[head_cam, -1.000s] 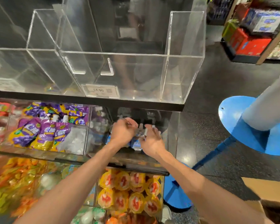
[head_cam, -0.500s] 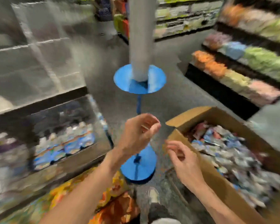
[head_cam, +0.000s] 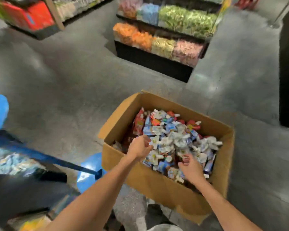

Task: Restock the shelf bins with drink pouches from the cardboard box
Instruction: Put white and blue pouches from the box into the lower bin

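Blue-and-white spouted foil drink pouches heap in the open brown cardboard box on the near-right grey floor; the left hand pinches one, whether the right hand grips any I cannot tell, and tangled spouts may drag neighbours out

An open brown cardboard box holds heaped blue, white and red drink pouches; left hand and right hand reach inside, fingers curled among them.

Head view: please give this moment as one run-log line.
phase: picking | left hand: in open brown cardboard box, at blue-white drink pouches | right hand: on pouches | grasp: unclear
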Available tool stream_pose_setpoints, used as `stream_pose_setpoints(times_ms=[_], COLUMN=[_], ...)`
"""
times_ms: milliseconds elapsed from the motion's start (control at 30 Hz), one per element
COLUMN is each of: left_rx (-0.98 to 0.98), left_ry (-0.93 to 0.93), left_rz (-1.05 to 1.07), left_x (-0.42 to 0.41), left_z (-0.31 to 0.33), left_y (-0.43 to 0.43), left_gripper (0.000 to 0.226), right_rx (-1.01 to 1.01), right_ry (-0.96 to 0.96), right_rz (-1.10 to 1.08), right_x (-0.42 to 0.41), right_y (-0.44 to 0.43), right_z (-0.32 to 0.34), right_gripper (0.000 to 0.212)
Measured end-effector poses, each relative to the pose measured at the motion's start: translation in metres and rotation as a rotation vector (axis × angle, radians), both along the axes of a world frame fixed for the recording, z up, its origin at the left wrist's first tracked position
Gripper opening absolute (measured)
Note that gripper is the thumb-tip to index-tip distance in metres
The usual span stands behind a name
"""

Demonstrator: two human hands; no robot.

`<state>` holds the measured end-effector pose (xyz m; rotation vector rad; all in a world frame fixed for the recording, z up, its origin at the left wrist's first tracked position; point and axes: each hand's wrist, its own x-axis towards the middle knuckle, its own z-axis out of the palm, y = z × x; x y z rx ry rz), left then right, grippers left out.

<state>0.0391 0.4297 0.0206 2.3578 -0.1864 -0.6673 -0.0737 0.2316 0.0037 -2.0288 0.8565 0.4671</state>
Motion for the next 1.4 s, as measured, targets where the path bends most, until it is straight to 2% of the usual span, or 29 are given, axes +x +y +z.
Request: stream_pose_setpoints(times_ms=[100,200,267,333,400,500,567,667,733,833,933,1033,1133,1233,1400], left_rx=[0.134,0.194,0.224,0.290,0.350,0.396,0.448,0.481,0.405,0.295,0.130,-0.042,-0.193,-0.274,-0.393], left_ry=[0.059,0.102,0.079,0.044,0.025,0.032,0.017,-0.076,-0.077,-0.096,-0.073,0.012,0.135,0.200,0.244], left_rz=[-0.079,-0.141,-0.197,-0.248,-0.241,-0.270,-0.315,-0.321,-0.326,-0.295,-0.161,-0.005,0.191,0.389,0.494], left_x=[0.023,0.033,0.037,0.038,0.036,0.024,0.021,0.024,0.027,0.034,0.037,0.038,0.037,0.032,0.024], left_z=[-0.035,-0.063,-0.081,-0.098,-0.113,-0.124,-0.131,-0.137,-0.134,-0.124,-0.117,-0.100,-0.079,-0.068,-0.052], left_y=[-0.025,-0.044,-0.056,-0.068,-0.079,-0.089,-0.097,-0.093,-0.085,-0.071,-0.056,-0.040,-0.025,-0.011,0.008], left_gripper=[0.046,0.051,0.061,0.082,0.104,0.128,0.123,0.090,0.076,0.061,0.046,0.026,0.021,0.025,0.027], right_rx=[0.244,0.458,0.497,0.508,0.478,0.396,0.363,0.306,0.226,0.093,0.042,-0.009,-0.050,-0.072,-0.046], right_ry=[0.107,0.121,0.141,0.151,0.143,0.138,0.163,0.195,0.177,0.152,0.140,0.134,0.094,0.058,0.034], right_rz=[-0.304,-0.543,-0.587,-0.624,-0.699,-0.702,-0.629,-0.536,-0.478,-0.362,-0.348,-0.343,-0.338,-0.279,-0.175], right_x=[0.035,0.065,0.086,0.102,0.112,0.115,0.116,0.118,0.120,0.123,0.129,0.135,0.133,0.125,0.112], right_y=[-0.022,-0.036,-0.041,-0.042,-0.047,-0.047,-0.049,-0.048,-0.047,-0.038,-0.021,-0.007,-0.007,-0.015,-0.024], right_z=[-0.021,-0.034,-0.045,-0.055,-0.065,-0.068,-0.068,-0.063,-0.058,-0.057,-0.055,-0.051,-0.055,-0.056,-0.042], right_gripper=[0.055,0.074,0.088,0.091,0.094,0.114,0.119,0.109,0.096,0.096,0.103,0.095,0.078,0.071,0.071])
